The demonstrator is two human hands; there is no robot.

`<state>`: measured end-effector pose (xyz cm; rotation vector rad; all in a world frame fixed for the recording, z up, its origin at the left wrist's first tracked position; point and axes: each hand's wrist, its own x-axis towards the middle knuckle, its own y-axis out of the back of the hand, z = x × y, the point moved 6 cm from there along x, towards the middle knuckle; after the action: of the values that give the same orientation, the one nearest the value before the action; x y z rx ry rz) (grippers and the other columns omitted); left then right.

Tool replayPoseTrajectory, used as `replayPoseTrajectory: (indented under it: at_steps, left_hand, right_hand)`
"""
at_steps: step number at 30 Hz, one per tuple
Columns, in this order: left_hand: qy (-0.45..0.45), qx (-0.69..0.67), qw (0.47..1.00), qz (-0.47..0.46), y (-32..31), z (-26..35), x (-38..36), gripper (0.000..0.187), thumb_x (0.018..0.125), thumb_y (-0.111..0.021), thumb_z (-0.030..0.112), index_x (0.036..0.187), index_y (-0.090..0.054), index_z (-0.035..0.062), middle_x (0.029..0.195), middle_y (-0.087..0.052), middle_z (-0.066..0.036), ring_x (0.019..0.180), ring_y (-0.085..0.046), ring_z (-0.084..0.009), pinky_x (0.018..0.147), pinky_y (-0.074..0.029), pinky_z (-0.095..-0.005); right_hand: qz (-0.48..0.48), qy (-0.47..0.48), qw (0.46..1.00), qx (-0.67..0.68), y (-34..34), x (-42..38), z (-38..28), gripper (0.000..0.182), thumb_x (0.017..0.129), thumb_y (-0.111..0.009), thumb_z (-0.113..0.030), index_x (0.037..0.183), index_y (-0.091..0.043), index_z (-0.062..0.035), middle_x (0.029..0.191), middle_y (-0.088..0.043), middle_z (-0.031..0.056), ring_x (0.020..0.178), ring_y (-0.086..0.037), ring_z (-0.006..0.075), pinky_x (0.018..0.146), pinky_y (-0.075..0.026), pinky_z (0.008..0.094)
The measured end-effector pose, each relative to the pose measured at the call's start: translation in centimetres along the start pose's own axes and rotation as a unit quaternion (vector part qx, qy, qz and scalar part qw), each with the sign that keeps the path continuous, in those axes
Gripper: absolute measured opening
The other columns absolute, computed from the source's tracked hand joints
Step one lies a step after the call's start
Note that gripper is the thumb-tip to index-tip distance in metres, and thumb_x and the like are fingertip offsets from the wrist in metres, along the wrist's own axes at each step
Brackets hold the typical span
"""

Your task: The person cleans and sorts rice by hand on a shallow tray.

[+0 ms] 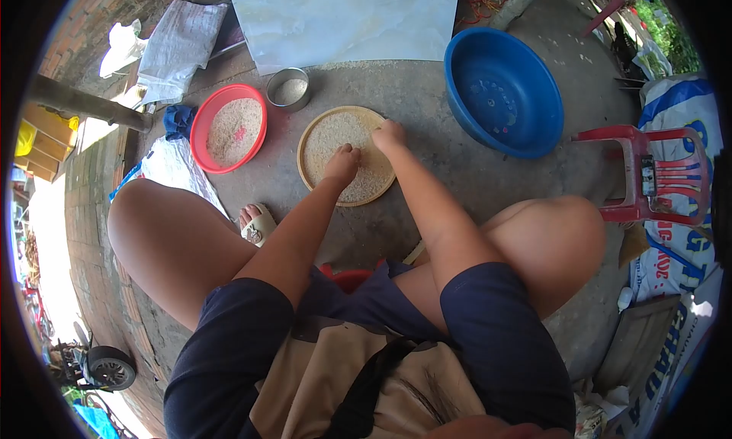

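Observation:
A round, shallow woven tray [303, 170] lies on the ground in front of me, spread with pale grains [335, 131] that look like rice. My left hand [343, 164] is over the middle of the tray, its fingers curled together down at the grains. Whatever those fingers pinch is too small to make out. At the tray's upper right rim is my right hand [390, 136], also closed, fingertips pointing inward over the grains. The back of that hand hides what it holds, if anything.
Left of the tray stand a red basin [200, 153] with more grain and a metal pot [305, 104]. A large blue basin [545, 123] sits to the right, near a red plastic chair [633, 165] and printed sacks [686, 187]. A pale marbled panel [343, 24] is ahead.

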<state>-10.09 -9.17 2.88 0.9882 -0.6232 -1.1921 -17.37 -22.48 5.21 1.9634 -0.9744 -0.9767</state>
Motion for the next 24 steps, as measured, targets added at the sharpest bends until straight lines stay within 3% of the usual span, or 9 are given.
replayPoseTrajectory:
  at_steps: [5, 8, 10, 11, 13, 15, 17, 20, 24]
  left_hand:
    - [0.038, -0.065, 0.997, -0.003, 0.4, -1.6, 0.5, 0.011, 0.073, -0.06, 0.011, 0.081, -0.063, 0.0042, 0.088, -0.061, -0.014, 0.083, -0.059, -0.0331, 0.076, -0.048, -0.0387]
    - [0.087, -0.115, 0.989, 0.042, 1.7, -2.6, 1.0, 0.011, 0.072, -0.061, 0.007, 0.081, -0.063, 0.003, 0.085, -0.064, -0.013, 0.073, -0.063, -0.027, 0.068, -0.05, -0.0365]
    - [0.247, -0.395, 0.882, 0.077, 2.0, -3.9, 1.2, 0.01, 0.072, -0.063, 0.008, 0.079, -0.064, 0.0017, 0.079, -0.065, -0.012, 0.067, -0.064, -0.0192, 0.062, -0.051, -0.0322]
    - [0.247, -0.394, 0.882, 0.077, 2.5, -3.7, 1.6, 0.01, 0.072, -0.063, 0.008, 0.079, -0.064, 0.0017, 0.079, -0.065, -0.012, 0.067, -0.064, -0.0192, 0.062, -0.051, -0.0322]
    - [0.187, -0.659, 0.728, -0.025, 2.5, -1.1, 2.7, 0.012, 0.071, -0.065, 0.009, 0.08, -0.064, 0.0006, 0.076, -0.064, -0.008, 0.066, -0.063, -0.0128, 0.059, -0.05, -0.0283]
    - [0.173, -0.61, 0.772, -0.047, 2.5, -0.5, 3.6, 0.022, 0.072, -0.066, 0.015, 0.09, -0.062, 0.0021, 0.078, -0.065, -0.009, 0.066, -0.064, -0.0168, 0.06, -0.05, -0.03]
    - [0.15, -0.373, 0.912, 0.078, 3.8, -1.2, 4.1, 0.031, 0.075, -0.063, 0.021, 0.103, -0.06, 0.0071, 0.083, -0.065, -0.01, 0.072, -0.064, -0.0225, 0.066, -0.051, -0.0342]
    - [0.149, -0.269, 0.938, 0.16, 5.2, -1.5, 2.8, 0.043, 0.075, -0.063, 0.03, 0.114, -0.056, 0.0129, 0.103, -0.062, -0.012, 0.096, -0.059, -0.03, 0.082, -0.047, -0.0393]
    - [0.175, -0.087, 0.977, 0.085, 4.2, -2.2, -0.5, 0.054, 0.072, -0.067, 0.035, 0.121, -0.052, 0.0188, 0.127, -0.048, -0.012, 0.116, -0.045, -0.0329, 0.094, -0.039, -0.0401]
  right_hand:
    - [-0.077, 0.018, 0.994, 0.079, -2.3, 0.8, -0.4, 0.04, 0.082, -0.05, -0.024, 0.108, -0.056, 0.005, 0.107, -0.058, 0.0262, 0.092, -0.06, 0.0372, 0.083, -0.048, 0.0403]
    - [-0.234, -0.096, 0.93, 0.265, -5.1, -0.6, -0.5, 0.046, 0.091, -0.041, -0.035, 0.113, -0.05, 0.0049, 0.102, -0.058, 0.025, 0.089, -0.061, 0.0355, 0.08, -0.05, 0.0402]
    - [-0.249, -0.162, 0.881, 0.369, -5.6, -1.7, -0.8, 0.053, 0.096, -0.03, -0.042, 0.116, -0.047, 0.0037, 0.099, -0.059, 0.0216, 0.089, -0.06, 0.0319, 0.078, -0.051, 0.0403]
    - [-0.25, -0.161, 0.881, 0.369, -5.5, -1.9, -1.1, 0.053, 0.096, -0.03, -0.042, 0.116, -0.047, 0.0037, 0.099, -0.059, 0.0216, 0.089, -0.06, 0.0319, 0.078, -0.051, 0.0403]
    - [-0.274, -0.16, 0.801, 0.508, -5.8, -2.2, -2.0, 0.055, 0.096, -0.027, -0.044, 0.115, -0.046, 0.0043, 0.098, -0.058, 0.0214, 0.09, -0.06, 0.0312, 0.079, -0.051, 0.041]
    - [-0.245, -0.171, 0.78, 0.55, -5.7, -1.8, -2.1, 0.05, 0.096, -0.028, -0.039, 0.11, -0.048, 0.0044, 0.097, -0.058, 0.0207, 0.089, -0.06, 0.0304, 0.079, -0.051, 0.0404]
    - [-0.216, -0.184, 0.755, 0.591, -5.7, -1.3, -1.9, 0.046, 0.096, -0.03, -0.035, 0.106, -0.051, 0.0045, 0.095, -0.059, 0.02, 0.088, -0.06, 0.0295, 0.078, -0.051, 0.0399]
    - [-0.193, -0.2, 0.785, 0.554, -5.4, -0.7, -0.4, 0.033, 0.091, -0.034, -0.023, 0.092, -0.055, 0.003, 0.081, -0.06, 0.0156, 0.071, -0.06, 0.0241, 0.065, -0.052, 0.0358]
    - [-0.145, -0.219, 0.821, 0.508, -4.4, -1.0, 0.7, 0.023, 0.083, -0.039, -0.012, 0.072, -0.056, -0.0002, 0.061, -0.055, 0.0085, 0.047, -0.05, 0.0168, 0.044, -0.042, 0.03]
